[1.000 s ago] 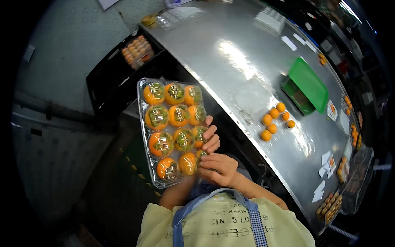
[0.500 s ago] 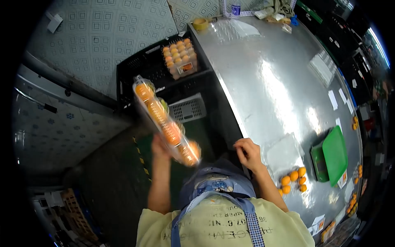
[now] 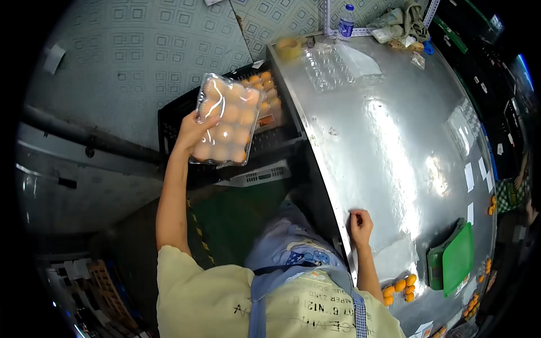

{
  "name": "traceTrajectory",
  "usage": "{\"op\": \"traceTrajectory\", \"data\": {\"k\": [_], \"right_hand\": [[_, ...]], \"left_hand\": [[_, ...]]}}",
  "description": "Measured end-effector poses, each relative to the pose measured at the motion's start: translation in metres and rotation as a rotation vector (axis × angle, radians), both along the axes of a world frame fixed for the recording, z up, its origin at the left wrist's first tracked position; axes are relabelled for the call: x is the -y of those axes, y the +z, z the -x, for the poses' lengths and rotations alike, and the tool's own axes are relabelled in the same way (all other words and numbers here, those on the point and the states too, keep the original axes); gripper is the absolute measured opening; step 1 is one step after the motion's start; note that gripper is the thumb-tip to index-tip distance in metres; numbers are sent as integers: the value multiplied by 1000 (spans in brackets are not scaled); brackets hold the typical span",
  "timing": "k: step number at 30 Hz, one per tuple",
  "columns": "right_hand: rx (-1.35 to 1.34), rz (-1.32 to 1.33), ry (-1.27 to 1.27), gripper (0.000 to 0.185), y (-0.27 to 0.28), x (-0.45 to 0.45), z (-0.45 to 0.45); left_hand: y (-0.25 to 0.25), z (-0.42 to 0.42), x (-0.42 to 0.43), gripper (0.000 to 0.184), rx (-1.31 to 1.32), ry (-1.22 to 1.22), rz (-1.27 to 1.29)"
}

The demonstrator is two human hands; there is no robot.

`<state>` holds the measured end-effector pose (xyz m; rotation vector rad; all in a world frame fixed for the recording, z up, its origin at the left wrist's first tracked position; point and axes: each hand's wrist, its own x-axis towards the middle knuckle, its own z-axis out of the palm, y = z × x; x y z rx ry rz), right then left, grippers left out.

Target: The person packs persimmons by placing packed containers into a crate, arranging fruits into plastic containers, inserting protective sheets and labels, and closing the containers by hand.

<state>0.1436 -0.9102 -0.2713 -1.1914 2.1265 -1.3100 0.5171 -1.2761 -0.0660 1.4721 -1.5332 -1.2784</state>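
My left hand [image 3: 194,132] grips a clear plastic pack of orange fruit [image 3: 234,115] by its left side. The thumb lies across the front of the pack, and the other fingers are mostly hidden behind it. The pack is held up, slightly tilted, over a black crate [image 3: 169,125]. Partly covered by it, another pack of fruit [image 3: 273,97] stands inside the crate. At the near edge of the metal table [image 3: 344,152], my right hand [image 3: 361,226] rests with its fingers curled in, and I see nothing in it.
A green basket [image 3: 457,260] and several loose orange fruits [image 3: 400,286] are on the table's near part. Farther back lie clear plastic trays [image 3: 324,67], a tape roll [image 3: 288,49] and a bottle [image 3: 346,22]. A grey crate [image 3: 262,176] sits below the black one.
My left hand has carried the pack forward to over the black crate, and the pack has turned from edge-on to face me. My right hand has shifted along the table edge, fingers curled.
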Motion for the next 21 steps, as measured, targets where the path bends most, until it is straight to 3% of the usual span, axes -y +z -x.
{"op": "traceTrajectory", "data": {"k": [7, 9, 11, 12, 13, 14, 15, 16, 17, 19, 21], "right_hand": [[2, -130, -292, 4, -4, 22, -13], [-5, -151, -323, 4, -6, 23, -15], [-12, -152, -324, 6, -5, 24, -16], [0, -128, -295, 7, 0, 26, -17], [150, -166, -336, 10, -1, 25, -19], [181, -184, -305, 14, 13, 27, -23], [306, -374, -273, 18, 48, 44, -20], [445, -350, -230, 22, 70, 54, -26], [678, -252, -153, 31, 85, 64, -30], [819, -88, 14, 60, 113, 89, -45], [848, 196, 42, 73, 141, 104, -60]], "left_hand": [[-79, 18, 99, 42, 40, -51, -226], [-89, 21, 108, 43, 62, -48, -206], [-98, 16, 113, 39, -76, -44, -183], [-79, 20, 105, 36, -55, -104, -129], [-75, 17, 102, 36, -244, -96, -287], [-40, 44, 88, 41, -117, -34, -403], [-47, 47, 84, 51, -263, -97, -385], [-53, 50, 80, 62, -414, -163, -380], [-50, 76, 65, 65, -518, -113, -406], [-60, 131, 35, 65, -708, -77, -478], [-76, 181, -7, 70, -754, -158, -633]]}}
